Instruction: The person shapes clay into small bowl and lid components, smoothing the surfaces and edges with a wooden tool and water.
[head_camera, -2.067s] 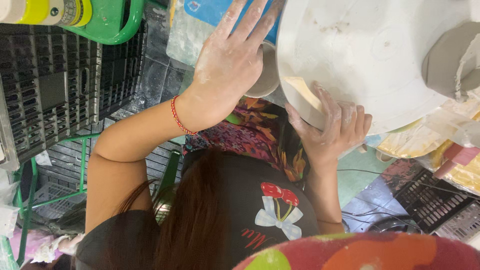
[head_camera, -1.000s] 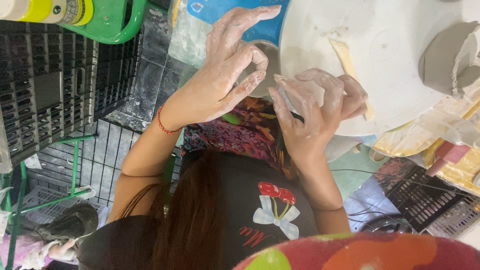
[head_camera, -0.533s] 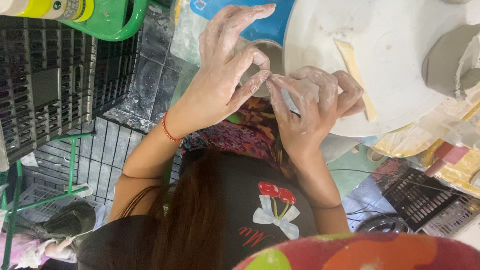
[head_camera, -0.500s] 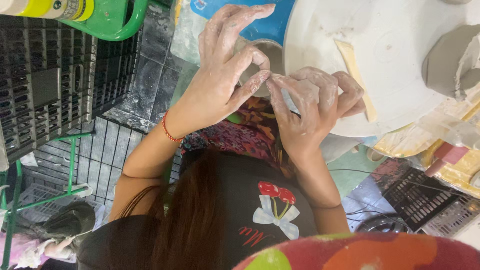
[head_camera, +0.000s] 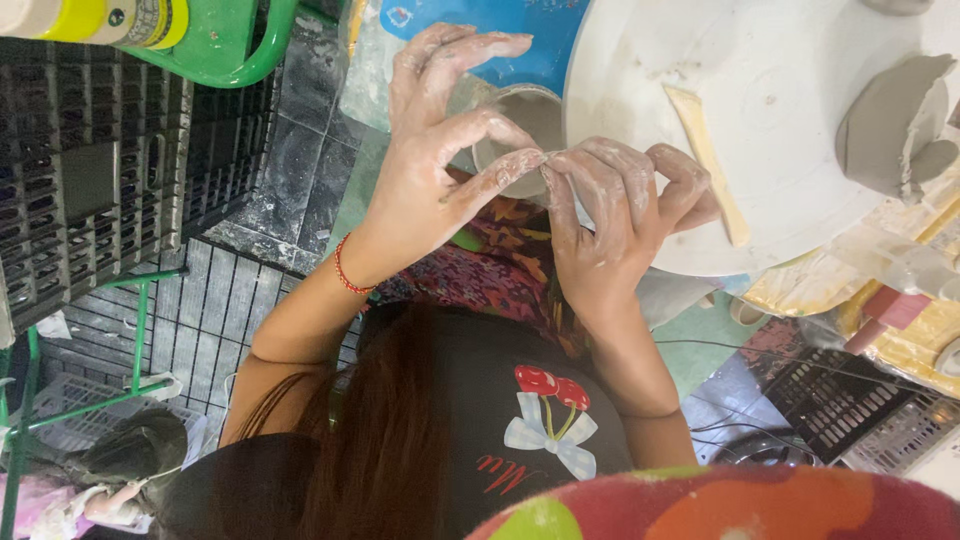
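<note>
**Both hands pinched together beside the white round board**

Left hand (head_camera: 435, 170): coated in pale dried clay, red cord bracelet (head_camera: 345, 275) at the wrist. Thumb and index finger close to a pinch at the tips; the other three fingers spread upward and apart. Right hand (head_camera: 610, 215): also clay-smeared, fingers curled inward, thumb and index tips meeting the left hand's pinch. A very small thin scrap of grey clay (head_camera: 549, 155) appears to sit between the two pinches; it is too small to tell its shape.

Location: the pinch point is held in the air just in front of the small round grey cup (head_camera: 520, 120), at the near-left edge of the large white round board (head_camera: 780, 110). Neither hand touches the board.

On the board: a flat pale yellow wooden strip (head_camera: 710, 160), lying at a slant, and a lump of grey clay (head_camera: 890, 125) towards the right edge, well apart from the hands.

Surroundings: black plastic crate (head_camera: 90, 170) far left, green plastic frame (head_camera: 220, 50) above it, blue sheet (head_camera: 510, 30) behind the cup.
</note>
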